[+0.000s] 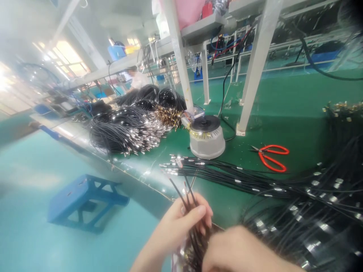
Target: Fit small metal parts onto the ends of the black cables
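Black cables [197, 241] stood in a small bunch at the near edge of the table [224, 204], gripped by the left hand [187, 215], whose thumb pressed them against its curled fingers. Lower on the bunch, the right hand [235, 249] was blurred and its fingertips were hidden, so I cannot tell whether they were closed on anything.

Handling them well, I judge, called for a firm, gentle pinch: enough pressure to keep the strands together, not enough to kink them. The uneven tips seemed worth levelling, with the lower lengths supported so that their weight would not drag strands loose.

By count, at least three ends rose above the left thumb; the rest overlapped too much. One pair of red scissors [272, 152] lay well in from the near edge, and one round grey machine [207, 139] sat nearer to it. One row of loose cables [215, 173] crossed the table towards that edge, and one silver-tipped pile [124, 130] lay farther along; neither could be counted strand by strand. One blue stool [69, 194] stood on the floor.
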`<move>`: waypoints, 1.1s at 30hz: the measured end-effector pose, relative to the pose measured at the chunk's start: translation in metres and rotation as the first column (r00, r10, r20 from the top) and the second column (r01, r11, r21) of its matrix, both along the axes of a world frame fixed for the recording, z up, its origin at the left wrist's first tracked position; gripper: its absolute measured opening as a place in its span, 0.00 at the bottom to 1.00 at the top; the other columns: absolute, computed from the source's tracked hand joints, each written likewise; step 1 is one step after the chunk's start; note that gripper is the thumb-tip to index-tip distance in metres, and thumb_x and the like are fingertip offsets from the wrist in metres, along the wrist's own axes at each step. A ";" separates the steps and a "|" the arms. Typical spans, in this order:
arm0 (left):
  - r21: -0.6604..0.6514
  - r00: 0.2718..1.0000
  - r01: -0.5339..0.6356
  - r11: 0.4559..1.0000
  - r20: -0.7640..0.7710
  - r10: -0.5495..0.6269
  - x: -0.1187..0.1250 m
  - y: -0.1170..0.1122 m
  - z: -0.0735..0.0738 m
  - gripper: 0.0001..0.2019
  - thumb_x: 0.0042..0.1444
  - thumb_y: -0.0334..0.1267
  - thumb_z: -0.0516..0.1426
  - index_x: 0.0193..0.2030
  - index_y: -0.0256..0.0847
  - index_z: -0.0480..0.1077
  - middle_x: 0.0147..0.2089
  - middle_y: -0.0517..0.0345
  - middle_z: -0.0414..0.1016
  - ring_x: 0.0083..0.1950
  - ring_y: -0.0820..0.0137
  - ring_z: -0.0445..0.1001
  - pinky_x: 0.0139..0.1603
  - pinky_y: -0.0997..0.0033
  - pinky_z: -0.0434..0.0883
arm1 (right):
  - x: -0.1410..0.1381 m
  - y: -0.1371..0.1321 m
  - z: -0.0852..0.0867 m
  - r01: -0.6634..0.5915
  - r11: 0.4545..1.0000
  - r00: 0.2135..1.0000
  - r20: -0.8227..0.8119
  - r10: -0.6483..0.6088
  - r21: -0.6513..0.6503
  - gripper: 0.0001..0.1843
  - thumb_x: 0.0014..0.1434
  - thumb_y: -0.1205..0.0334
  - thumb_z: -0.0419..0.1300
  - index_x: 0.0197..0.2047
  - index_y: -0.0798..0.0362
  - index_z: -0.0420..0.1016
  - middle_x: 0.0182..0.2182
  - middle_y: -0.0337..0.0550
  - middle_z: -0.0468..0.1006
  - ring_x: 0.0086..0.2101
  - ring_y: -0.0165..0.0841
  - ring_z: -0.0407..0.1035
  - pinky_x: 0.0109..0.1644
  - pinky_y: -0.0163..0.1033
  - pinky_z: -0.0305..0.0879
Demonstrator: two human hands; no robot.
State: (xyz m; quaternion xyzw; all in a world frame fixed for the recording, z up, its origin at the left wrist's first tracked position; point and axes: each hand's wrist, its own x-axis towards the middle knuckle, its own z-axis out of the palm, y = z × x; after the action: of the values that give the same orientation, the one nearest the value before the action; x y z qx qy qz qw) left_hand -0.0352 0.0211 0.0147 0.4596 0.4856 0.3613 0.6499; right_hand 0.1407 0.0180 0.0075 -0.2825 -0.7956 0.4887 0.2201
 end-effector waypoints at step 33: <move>0.014 0.903 -0.405 0.914 0.163 0.398 0.033 -0.006 -0.015 0.16 0.60 0.47 0.57 0.29 0.36 0.76 0.46 0.49 0.76 0.40 0.66 0.74 0.43 0.69 0.72 | 0.001 0.011 -0.017 0.434 0.896 0.898 -0.121 -0.423 0.090 0.05 0.59 0.70 0.61 0.34 0.51 0.76 0.27 0.36 0.72 0.27 0.30 0.66 0.31 0.33 0.62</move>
State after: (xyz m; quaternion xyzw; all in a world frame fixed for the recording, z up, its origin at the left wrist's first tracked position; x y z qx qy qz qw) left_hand -0.0019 0.0148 -0.0003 0.3352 0.5085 0.5336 0.5867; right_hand 0.1420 0.0289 -0.0093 -0.4133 -0.7287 0.3948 0.3772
